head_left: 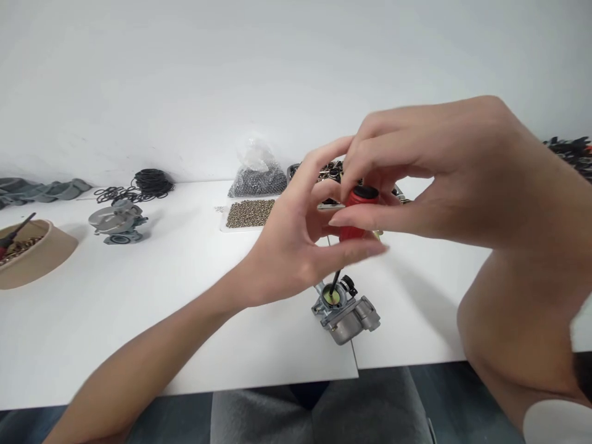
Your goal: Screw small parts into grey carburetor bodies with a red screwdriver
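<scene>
A small metal carburetor (346, 325) rests on the white table near its front edge, with a brass-coloured disc in its round opening. Above it, a screwdriver (355, 232) with a red handle and black end cap stands slightly tilted, its dark shaft reaching down into that opening. My right hand (416, 166) pinches the top of the handle between thumb and fingers. Lower on the same handle, my left hand (309, 228) curls its fingers and thumb around it. The hands cover part of the handle.
A second carburetor (119, 221) sits at left beside a beige bowl (62, 246) of small parts. Farther back are black cord rings (152, 182), a bag of dark beads (259, 176), a tray of brass-coloured pieces (250, 214) and a bin of metal parts (330, 171). Black items (571, 151) lie far right.
</scene>
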A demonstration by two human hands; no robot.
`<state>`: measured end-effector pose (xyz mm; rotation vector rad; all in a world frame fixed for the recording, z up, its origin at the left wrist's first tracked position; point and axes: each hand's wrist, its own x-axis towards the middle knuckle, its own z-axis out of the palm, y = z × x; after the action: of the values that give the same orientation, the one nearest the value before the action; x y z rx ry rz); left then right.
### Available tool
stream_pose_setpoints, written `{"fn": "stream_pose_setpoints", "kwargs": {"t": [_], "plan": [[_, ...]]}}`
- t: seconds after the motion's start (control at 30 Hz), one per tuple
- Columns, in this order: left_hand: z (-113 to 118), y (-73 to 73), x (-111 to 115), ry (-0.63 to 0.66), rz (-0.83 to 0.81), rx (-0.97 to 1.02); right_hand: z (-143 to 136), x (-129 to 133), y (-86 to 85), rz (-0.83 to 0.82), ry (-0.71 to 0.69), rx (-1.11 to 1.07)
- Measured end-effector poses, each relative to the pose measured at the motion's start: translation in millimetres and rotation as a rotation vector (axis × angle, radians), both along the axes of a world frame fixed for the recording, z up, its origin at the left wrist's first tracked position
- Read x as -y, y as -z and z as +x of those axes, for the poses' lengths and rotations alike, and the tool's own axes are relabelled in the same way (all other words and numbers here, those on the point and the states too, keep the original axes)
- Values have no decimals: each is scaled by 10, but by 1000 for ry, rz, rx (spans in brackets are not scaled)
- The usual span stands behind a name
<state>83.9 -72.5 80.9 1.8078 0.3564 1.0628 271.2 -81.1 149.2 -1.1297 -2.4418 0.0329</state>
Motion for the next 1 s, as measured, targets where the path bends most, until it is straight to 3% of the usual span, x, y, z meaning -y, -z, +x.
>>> {"fn": "stream_pose_setpoints", "kwargs": {"t": [0.13, 0.33, 0.47, 0.7, 0.87, 1.0], "plan": [[30, 43, -3, -84, -11, 36, 99, 27, -61, -6, -105, 12], [-50, -47, 22, 44, -21, -42, 209, 22, -89, 4, -140, 18], [-10, -15, 49, 70, 0, -54, 166, 0, -69, 6, -83, 38], [98, 77, 57, -145, 7, 45, 132, 28, -38, 125, -140, 60], [51, 50, -4, -95, 57, 60, 166, 32, -38, 41, -197, 31], [21, 11, -14, -1, 30, 18, 186, 8, -37, -23, -121, 4]]}}
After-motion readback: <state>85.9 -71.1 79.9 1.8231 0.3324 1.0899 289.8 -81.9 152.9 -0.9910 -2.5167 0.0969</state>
